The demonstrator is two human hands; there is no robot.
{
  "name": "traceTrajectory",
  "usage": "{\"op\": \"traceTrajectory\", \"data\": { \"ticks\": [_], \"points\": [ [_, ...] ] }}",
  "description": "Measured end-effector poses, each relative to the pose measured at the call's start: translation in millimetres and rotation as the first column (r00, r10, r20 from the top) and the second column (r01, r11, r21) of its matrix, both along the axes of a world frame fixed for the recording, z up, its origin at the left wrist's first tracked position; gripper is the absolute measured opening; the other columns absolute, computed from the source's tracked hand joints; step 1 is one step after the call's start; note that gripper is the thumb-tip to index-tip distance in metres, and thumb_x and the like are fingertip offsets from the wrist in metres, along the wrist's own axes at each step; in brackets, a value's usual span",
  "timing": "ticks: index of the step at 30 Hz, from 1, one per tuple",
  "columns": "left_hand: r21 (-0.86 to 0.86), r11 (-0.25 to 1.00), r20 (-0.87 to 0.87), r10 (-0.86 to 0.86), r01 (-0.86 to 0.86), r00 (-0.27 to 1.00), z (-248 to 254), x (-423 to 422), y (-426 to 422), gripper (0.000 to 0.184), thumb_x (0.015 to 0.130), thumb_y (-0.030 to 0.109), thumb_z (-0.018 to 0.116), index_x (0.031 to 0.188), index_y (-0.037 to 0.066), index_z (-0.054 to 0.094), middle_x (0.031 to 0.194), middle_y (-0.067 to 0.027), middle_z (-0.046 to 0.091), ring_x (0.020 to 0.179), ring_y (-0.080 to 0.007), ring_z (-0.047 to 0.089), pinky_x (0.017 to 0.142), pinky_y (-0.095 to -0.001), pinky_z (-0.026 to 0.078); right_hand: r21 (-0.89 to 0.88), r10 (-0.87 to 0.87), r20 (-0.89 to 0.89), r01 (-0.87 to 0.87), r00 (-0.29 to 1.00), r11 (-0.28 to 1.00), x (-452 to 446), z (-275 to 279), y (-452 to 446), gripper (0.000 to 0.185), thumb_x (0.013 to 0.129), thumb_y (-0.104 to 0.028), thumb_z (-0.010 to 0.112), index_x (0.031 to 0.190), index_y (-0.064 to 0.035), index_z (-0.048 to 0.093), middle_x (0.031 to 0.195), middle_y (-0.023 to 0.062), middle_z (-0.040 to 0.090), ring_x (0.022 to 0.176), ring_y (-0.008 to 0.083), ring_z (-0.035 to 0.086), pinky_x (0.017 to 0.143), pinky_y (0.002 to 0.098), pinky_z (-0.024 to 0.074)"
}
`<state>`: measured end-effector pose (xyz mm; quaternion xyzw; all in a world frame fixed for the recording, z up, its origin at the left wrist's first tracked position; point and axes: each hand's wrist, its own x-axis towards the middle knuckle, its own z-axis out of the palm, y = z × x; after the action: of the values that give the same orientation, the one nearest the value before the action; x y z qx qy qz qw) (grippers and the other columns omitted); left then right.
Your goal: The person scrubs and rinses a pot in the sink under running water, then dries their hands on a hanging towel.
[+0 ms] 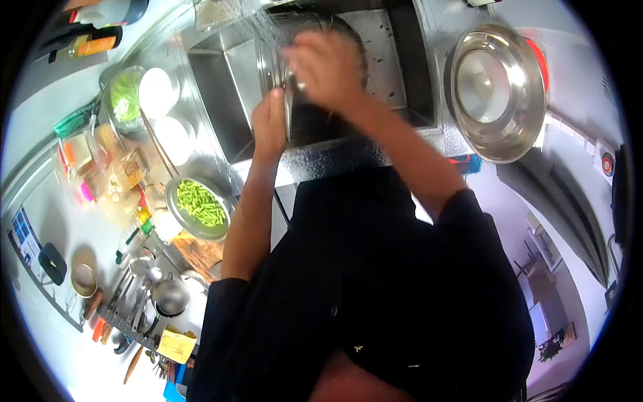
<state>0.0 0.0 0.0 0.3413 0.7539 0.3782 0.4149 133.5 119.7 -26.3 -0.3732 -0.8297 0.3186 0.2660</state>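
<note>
My left hand (270,124) is closed on the near edge of a large round metal pan (288,107), its thumb lying along the rim. The pan is tilted in the steel sink (224,90) and looks dark inside. My right hand (326,70) is over the pan's inner side and smeared by motion. Whether it holds anything cannot be made out. Water (264,30) streams down by the pan's left side.
On the right of the counter stands a wide steel bowl (499,94). To the left are white bowls (159,94), a glass bowl with green leaves (126,97) and a long-handled pan of cut green beans (199,206). Utensils and a small pot (171,296) fill the lower left.
</note>
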Motion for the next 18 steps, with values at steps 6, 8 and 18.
{"op": "traceTrajectory", "data": {
  "ticks": [6,8,18],
  "points": [
    [0.102,0.995,-0.012,-0.015,0.017,1.000,-24,-11,5,0.043,0.108,0.034,0.046,0.100,-0.001,0.069,0.079,0.0011,0.060,0.069,-0.0048,0.052,0.062,-0.0234,0.044,0.135,-0.164,-0.118,0.179,0.979,0.974,14,-9,29,0.035,0.091,-0.023,0.062,0.124,-0.0102,0.066,0.119,0.0160,0.067,0.114,0.0355,0.062,0.101,0.0455,0.0464],
    [0.091,0.996,-0.001,0.004,-0.004,1.000,-31,-14,-6,0.042,0.108,0.034,0.047,0.098,0.000,0.069,0.075,0.0023,0.059,0.064,-0.0044,0.050,0.058,-0.0229,0.042,-0.243,-0.339,0.017,0.333,0.941,0.911,28,-34,57,0.036,0.094,-0.023,0.058,0.126,-0.0078,0.064,0.121,0.0182,0.067,0.116,0.0358,0.061,0.103,0.0423,0.0459],
    [0.172,0.829,0.561,0.362,-0.533,0.744,2,-68,-4,0.039,0.107,0.033,0.049,0.128,0.001,0.058,0.114,-0.0111,0.064,0.103,-0.0231,0.065,0.088,-0.0391,0.055,-0.692,-0.506,-0.339,0.154,0.793,0.705,43,-33,49,0.036,0.100,-0.025,0.056,0.130,-0.0062,0.063,0.123,0.0106,0.067,0.116,0.0211,0.061,0.100,0.0335,0.0451]
  ]
}}
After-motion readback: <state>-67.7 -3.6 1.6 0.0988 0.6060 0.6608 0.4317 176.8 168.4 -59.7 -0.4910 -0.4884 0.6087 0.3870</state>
